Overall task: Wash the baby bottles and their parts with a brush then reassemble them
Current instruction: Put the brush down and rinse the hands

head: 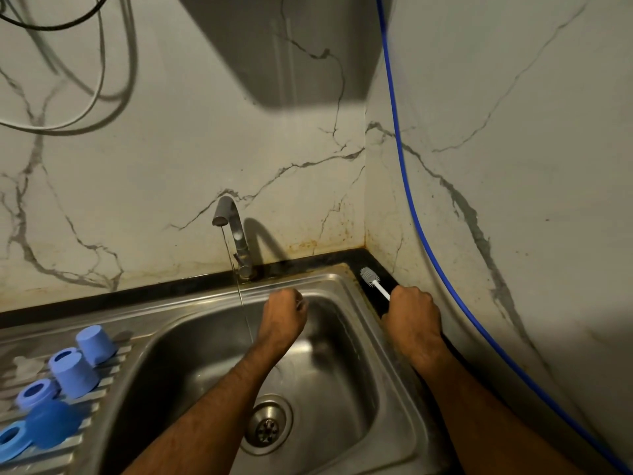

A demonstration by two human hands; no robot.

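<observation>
Right hand (412,315) wraps brush (373,281) handle at sink's far-right rim, bristle head free; light, stiff stem, slippery wet, so hold mid-handle. Left hand (284,315) curled over basin (346,371), contents unclear. Blue caps (73,373) on left drainboard

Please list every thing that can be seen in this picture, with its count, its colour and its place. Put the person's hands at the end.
sink: 1, steel, centre, with a ribbed draining board on the left
drain: 1, steel, in the bottom of the basin
tap: 1, grey metal, behind the basin, a thin stream of water running from it
blue bottle parts: about six, blue, caps and rings together on the draining board
brush: 1, grey bristles on a white handle, head over the black ledge at the right rim
blue cable: 1, blue, hanging along the right wall
cables: several, dark and pale, top left on the wall
left hand: over the basin beside the stream, fingers curled; anything in it is hidden
right hand: grips the brush handle
</observation>
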